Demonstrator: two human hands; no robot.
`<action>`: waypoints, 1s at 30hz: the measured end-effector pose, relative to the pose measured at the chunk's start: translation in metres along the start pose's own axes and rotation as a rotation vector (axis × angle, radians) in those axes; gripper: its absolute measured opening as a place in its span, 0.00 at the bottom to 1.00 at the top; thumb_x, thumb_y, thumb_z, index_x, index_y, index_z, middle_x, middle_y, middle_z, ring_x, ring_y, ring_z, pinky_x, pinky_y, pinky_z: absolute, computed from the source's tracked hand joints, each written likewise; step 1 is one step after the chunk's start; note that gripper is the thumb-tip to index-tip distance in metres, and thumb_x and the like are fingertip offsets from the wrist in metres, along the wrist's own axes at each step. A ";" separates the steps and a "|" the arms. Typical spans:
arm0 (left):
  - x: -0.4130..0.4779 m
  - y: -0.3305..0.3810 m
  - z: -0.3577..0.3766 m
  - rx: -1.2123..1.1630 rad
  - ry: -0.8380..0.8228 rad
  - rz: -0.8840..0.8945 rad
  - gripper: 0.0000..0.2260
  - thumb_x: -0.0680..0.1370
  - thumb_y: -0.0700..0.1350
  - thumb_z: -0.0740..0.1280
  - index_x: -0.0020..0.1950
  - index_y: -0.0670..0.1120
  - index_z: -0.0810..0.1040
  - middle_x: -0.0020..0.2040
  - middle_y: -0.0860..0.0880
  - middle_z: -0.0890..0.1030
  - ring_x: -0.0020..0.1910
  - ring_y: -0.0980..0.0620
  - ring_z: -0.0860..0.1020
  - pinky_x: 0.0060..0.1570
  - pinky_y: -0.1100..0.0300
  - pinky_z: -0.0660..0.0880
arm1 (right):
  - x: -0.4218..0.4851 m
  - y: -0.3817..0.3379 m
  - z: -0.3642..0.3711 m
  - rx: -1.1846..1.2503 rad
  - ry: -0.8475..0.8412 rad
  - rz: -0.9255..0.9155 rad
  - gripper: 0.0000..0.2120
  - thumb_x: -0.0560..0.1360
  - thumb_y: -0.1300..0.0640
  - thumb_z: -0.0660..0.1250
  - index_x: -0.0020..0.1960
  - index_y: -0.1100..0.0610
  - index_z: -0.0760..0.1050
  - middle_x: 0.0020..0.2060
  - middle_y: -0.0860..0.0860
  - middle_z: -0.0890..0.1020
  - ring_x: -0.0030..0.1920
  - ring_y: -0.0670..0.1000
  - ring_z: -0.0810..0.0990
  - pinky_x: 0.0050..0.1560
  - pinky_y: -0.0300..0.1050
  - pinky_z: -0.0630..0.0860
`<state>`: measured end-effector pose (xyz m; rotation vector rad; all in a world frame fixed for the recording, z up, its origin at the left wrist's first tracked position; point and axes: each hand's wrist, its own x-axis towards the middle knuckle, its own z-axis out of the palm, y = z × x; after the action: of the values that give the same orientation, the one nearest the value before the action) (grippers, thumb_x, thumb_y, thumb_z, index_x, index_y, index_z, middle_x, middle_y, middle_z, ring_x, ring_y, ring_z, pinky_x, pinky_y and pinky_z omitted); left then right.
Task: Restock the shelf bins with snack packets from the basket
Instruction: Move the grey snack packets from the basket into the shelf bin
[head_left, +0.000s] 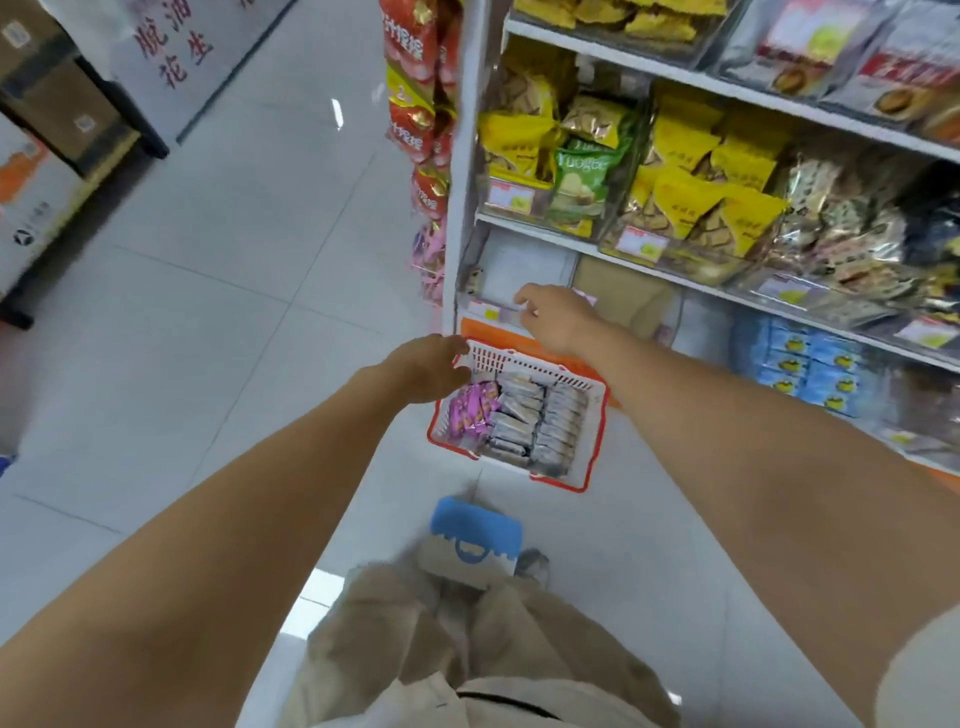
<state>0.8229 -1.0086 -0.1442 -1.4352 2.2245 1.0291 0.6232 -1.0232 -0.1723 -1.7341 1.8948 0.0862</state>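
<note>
A red-and-white basket (592, 447) stands on the floor against the foot of the shelf. It holds purple snack packets (472, 410) on the left and rows of grey packets (540, 421) on the right. My left hand (428, 366) is at the basket's far left corner, fingers curled over its rim. My right hand (556, 317) reaches above the basket to the low shelf and pinches the front edge of a clear, nearly empty bin (524, 260). Neither hand holds a packet.
Bins of yellow packets (691, 202) and green packets (579, 176) fill the shelf above; blue packets (810, 364) sit low on the right. Red packets (421, 114) hang on the shelf end. A blue-and-white box (475, 540) lies by my feet. Cardboard boxes (57, 109) stand far left.
</note>
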 end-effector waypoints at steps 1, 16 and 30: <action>0.011 0.009 0.003 0.014 -0.013 0.009 0.20 0.83 0.48 0.60 0.75 0.45 0.66 0.71 0.42 0.71 0.67 0.42 0.72 0.63 0.53 0.69 | 0.000 0.019 -0.003 0.013 0.004 0.026 0.16 0.83 0.56 0.56 0.69 0.56 0.70 0.64 0.58 0.76 0.62 0.61 0.75 0.60 0.53 0.74; 0.182 0.010 0.008 0.295 -0.244 0.282 0.20 0.83 0.46 0.59 0.75 0.44 0.66 0.75 0.43 0.68 0.73 0.44 0.66 0.71 0.53 0.62 | 0.041 0.125 0.034 0.201 0.151 0.411 0.15 0.82 0.56 0.56 0.64 0.59 0.74 0.58 0.58 0.80 0.58 0.60 0.77 0.57 0.51 0.73; 0.318 -0.011 0.145 0.305 -0.362 0.282 0.18 0.79 0.43 0.61 0.69 0.42 0.72 0.62 0.39 0.77 0.58 0.41 0.77 0.57 0.48 0.76 | 0.092 0.218 0.164 0.289 -0.009 0.544 0.17 0.82 0.56 0.55 0.69 0.54 0.70 0.67 0.57 0.75 0.64 0.59 0.75 0.63 0.50 0.72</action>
<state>0.6691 -1.1211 -0.4372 -0.7561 2.2254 0.8941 0.4784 -1.0040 -0.4202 -1.0009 2.1986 0.0219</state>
